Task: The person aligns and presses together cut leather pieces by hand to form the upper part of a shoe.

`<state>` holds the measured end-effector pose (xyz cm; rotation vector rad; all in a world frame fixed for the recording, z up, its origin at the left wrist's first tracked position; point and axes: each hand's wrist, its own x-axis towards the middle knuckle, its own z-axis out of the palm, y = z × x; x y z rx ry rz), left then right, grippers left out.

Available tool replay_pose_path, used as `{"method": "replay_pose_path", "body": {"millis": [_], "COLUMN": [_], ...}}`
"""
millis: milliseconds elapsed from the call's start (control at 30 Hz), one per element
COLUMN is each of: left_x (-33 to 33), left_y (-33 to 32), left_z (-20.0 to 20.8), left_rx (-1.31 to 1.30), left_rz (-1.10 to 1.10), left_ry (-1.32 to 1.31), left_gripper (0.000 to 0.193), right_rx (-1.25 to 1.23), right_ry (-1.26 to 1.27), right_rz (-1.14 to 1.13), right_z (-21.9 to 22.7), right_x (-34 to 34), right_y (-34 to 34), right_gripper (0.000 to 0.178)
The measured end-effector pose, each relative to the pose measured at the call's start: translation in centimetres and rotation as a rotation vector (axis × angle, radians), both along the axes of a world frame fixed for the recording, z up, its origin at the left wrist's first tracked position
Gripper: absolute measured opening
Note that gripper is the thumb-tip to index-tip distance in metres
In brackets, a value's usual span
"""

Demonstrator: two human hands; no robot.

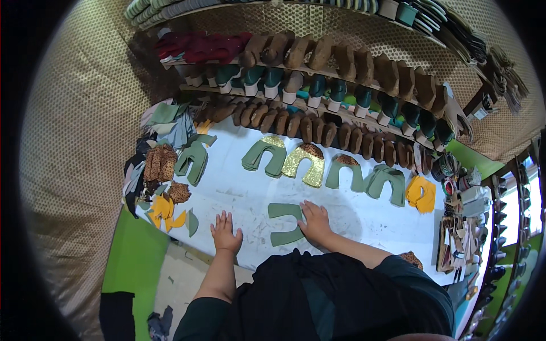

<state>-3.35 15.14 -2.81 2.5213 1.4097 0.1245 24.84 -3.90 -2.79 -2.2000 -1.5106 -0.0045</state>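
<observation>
A sage-green U-shaped shoe-upper piece [284, 211] lies flat on the white tabletop, its opening facing left. At its curved end rests my right hand [316, 223], fingers stretched out and touching the piece. To the left of it, my left hand [226, 234] lies palm down on the table near the front edge, fingers spread and holding nothing. Beyond my hands stand several U-shaped sets in a row: a green stack with a gold piece [264, 156], a glittery gold one [301, 166], a green one with a leopard-print piece [346, 173], and another green stack [385, 184].
Yellow pieces [421, 194] lie at the right end. On the left sit a green stack [192, 160], leopard-print pieces [160, 163], yellow scraps [165, 209] and heaped fabric. Shelves of brown shoe lasts [344, 61] rise behind the table. Tools and strips [452, 241] crowd the right edge.
</observation>
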Motion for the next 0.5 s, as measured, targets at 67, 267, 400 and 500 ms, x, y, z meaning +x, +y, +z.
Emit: {"method": "replay_pose_path", "body": {"millis": [67, 267, 400, 500], "left_x": [0.0, -0.6, -0.7, -0.8], "left_y": [0.0, 0.2, 0.4, 0.4], "left_z": [0.2, -0.2, -0.9, -1.4], "left_rx": [-0.003, 0.016, 0.043, 0.05], "left_rz": [0.001, 0.003, -0.018, -0.025], "left_ry": [0.001, -0.023, -0.053, -0.054], "left_gripper": [0.074, 0.073, 0.072, 0.072], "right_rx": [-0.199, -0.457, -0.454, -0.488], "right_ry": [0.083, -0.044, -0.01, -0.003], "right_rz": [0.073, 0.169, 0.128, 0.113], "right_z": [-0.7, -0.6, -0.2, 0.0], "right_x": [-0.2, -0.8, -0.8, -0.8], "right_y": [-0.5, -0.5, -0.3, -0.4], "right_gripper": [0.069, 0.08, 0.083, 0.085]}}
